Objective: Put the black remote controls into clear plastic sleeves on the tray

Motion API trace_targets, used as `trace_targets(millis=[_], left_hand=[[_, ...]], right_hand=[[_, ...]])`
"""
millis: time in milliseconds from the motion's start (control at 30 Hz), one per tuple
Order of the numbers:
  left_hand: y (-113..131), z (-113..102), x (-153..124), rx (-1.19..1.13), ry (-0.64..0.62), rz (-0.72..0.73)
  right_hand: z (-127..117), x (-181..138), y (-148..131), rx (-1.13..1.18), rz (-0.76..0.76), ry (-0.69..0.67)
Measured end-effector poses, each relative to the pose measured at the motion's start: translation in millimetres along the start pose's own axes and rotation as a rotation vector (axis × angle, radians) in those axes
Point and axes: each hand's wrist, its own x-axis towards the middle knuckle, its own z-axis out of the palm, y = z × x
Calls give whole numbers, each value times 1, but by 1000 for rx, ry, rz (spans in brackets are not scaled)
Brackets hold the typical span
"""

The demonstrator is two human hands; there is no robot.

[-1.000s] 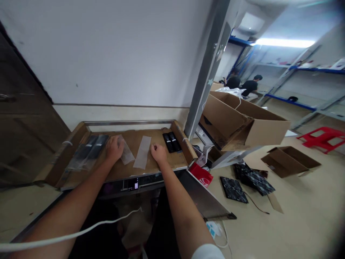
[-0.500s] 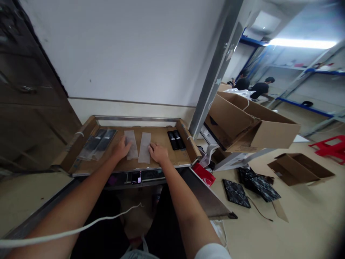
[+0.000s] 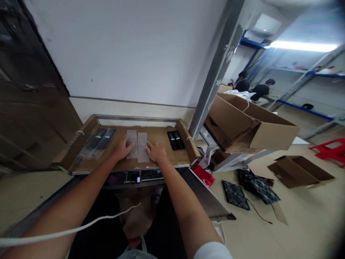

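Note:
Two translucent plastic sleeves lie flat, side by side, on a cardboard-lined tray (image 3: 107, 165). The left sleeve (image 3: 132, 138) has my left hand (image 3: 124, 148) at its left edge, thumb and fingers apart, resting on it. At the right edge of the right sleeve (image 3: 142, 147) is my right hand (image 3: 157, 151), its thumb and index finger spread and fingertips touching the film. Neither hand lifts a sleeve. Bagged dark items (image 3: 101, 138) lie at the tray's left. Two black items with small white labels (image 3: 175, 140) sit at its right end.
A lit phone (image 3: 135, 177) lies below the tray's front edge. A white cord (image 3: 102, 218) crosses over my lap. Open cardboard boxes (image 3: 272, 135) stand to the right, with dark patterned packages (image 3: 235, 194) on the floor. Two people sit far back.
The right sleeve has shifted left and straightened, so it now lies almost against the left one. My right hand moved left with it; my left hand shifted slightly right.

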Motion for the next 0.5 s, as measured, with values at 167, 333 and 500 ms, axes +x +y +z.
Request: trace_targets(millis=[167,333,500], left_hand=[[-2,-1,-3,64,71,-3],[-7,6,-4,63,-9,91],[-12,10,-7,36,-35,146]], right_hand=[[-5,6,-1,-3,-21,-60],[-2,12,-7,31,28,-36],[7,18,-18,99,198,55]])
